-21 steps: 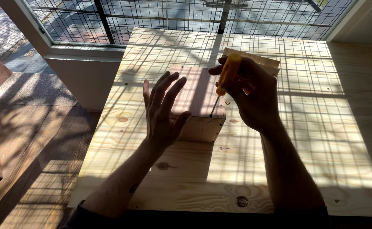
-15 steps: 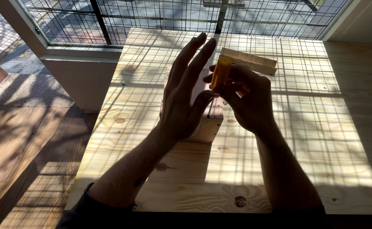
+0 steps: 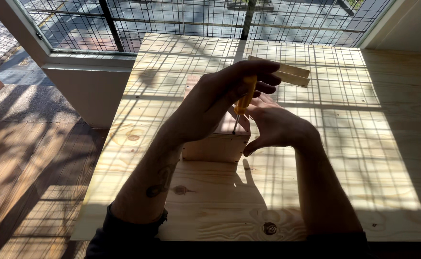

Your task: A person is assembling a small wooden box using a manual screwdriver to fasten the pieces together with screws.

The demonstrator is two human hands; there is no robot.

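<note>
The left hand [image 3: 220, 103] has come off the box [image 3: 217, 141] and now grips the screwdriver [image 3: 243, 98] handle; the right hand [image 3: 273, 127], loosely open, has let go and steadies the box mid-table.

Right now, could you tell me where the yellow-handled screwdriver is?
Mid-frame in the head view: the left hand holds the screwdriver upright on the wooden box, right hand beside it.

Both hands, the left [image 3: 215, 103] and the right [image 3: 275, 127], are bare. Dark sleeves [image 3: 124, 230] are worn, pushed up toward the elbows. A small dark tattoo [image 3: 155, 189] is seen just above the left sleeve.
</note>
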